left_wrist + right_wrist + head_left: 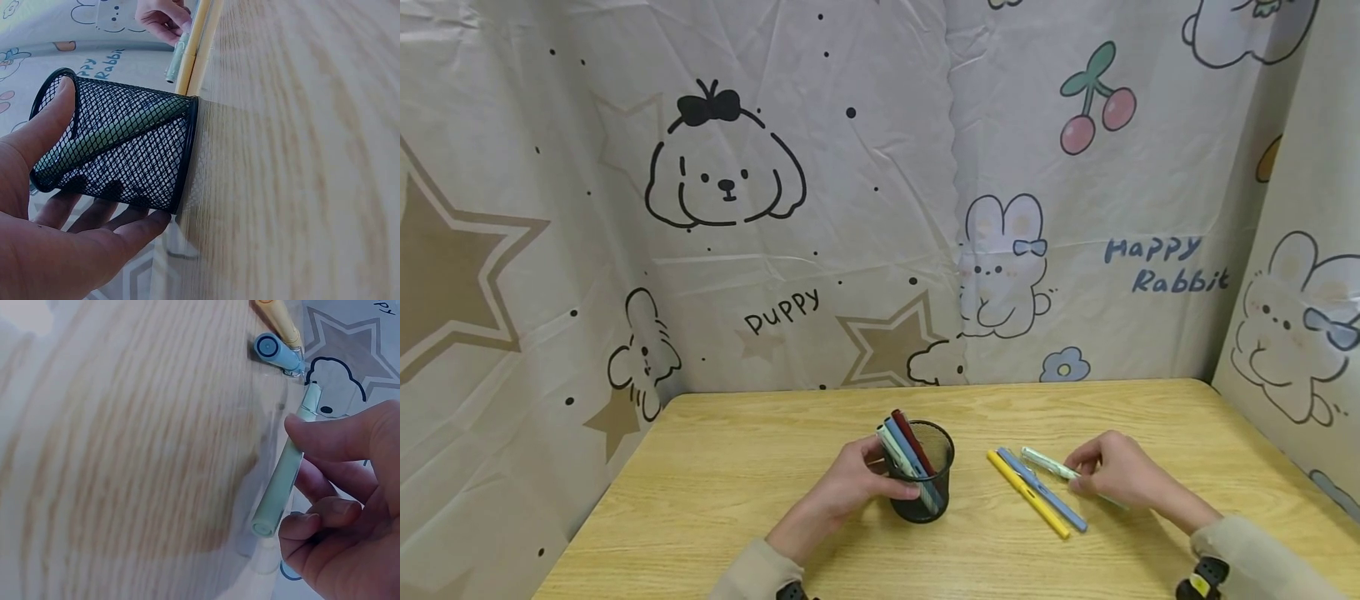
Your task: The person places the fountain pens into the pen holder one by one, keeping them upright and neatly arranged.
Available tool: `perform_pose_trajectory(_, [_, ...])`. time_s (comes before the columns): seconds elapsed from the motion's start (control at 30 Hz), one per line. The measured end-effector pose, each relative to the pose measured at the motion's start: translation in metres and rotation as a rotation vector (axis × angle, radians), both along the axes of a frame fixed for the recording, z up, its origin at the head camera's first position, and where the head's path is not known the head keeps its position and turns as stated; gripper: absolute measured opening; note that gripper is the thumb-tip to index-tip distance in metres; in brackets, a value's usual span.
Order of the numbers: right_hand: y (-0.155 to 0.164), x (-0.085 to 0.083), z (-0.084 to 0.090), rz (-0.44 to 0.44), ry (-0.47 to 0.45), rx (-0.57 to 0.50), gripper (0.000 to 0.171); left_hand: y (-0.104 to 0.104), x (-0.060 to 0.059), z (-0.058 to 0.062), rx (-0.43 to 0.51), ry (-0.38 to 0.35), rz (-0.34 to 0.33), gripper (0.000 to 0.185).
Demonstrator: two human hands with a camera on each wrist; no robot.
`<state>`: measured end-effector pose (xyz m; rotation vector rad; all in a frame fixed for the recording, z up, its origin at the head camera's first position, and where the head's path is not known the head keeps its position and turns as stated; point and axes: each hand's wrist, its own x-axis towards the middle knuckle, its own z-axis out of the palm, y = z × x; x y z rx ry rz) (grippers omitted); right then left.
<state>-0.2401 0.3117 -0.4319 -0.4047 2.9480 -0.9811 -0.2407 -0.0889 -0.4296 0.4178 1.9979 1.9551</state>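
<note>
My left hand [848, 485] grips a black mesh pen holder [938, 493], thumb on the near side and the other fingers around its far side. Inside lean a dark red pen [910, 437], a blue pen [904, 446] and a light green pen [891, 450]. Between thumb and fingers, my right hand [1122, 472] pinches another light green pen [282, 481]; its holder-side end looks raised off the table in the left wrist view. Just left of that hand, a yellow pen [1028, 495] and a second blue pen [1047, 493] lie side by side.
The wooden table [752, 450] bears the holder, which stands upright, and the loose pens. Behind and at both sides hangs a pale printed curtain [880, 208], meeting the table's back edge.
</note>
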Motion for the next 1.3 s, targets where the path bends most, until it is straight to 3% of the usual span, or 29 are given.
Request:
perform_pose_trajectory(0.3, [-0.005, 0.002, 0.005, -0.049, -0.006, -0.007, 0.020, -0.001, 0.000, 0.000, -0.001, 0.006, -0.007, 0.064])
perform_pose_trajectory(1.3, [-0.018, 0.006, 0.019, -0.025, 0.028, -0.075, 0.025, 0.000, 0.000, 0.001, -0.009, 0.001, -0.004, 0.064])
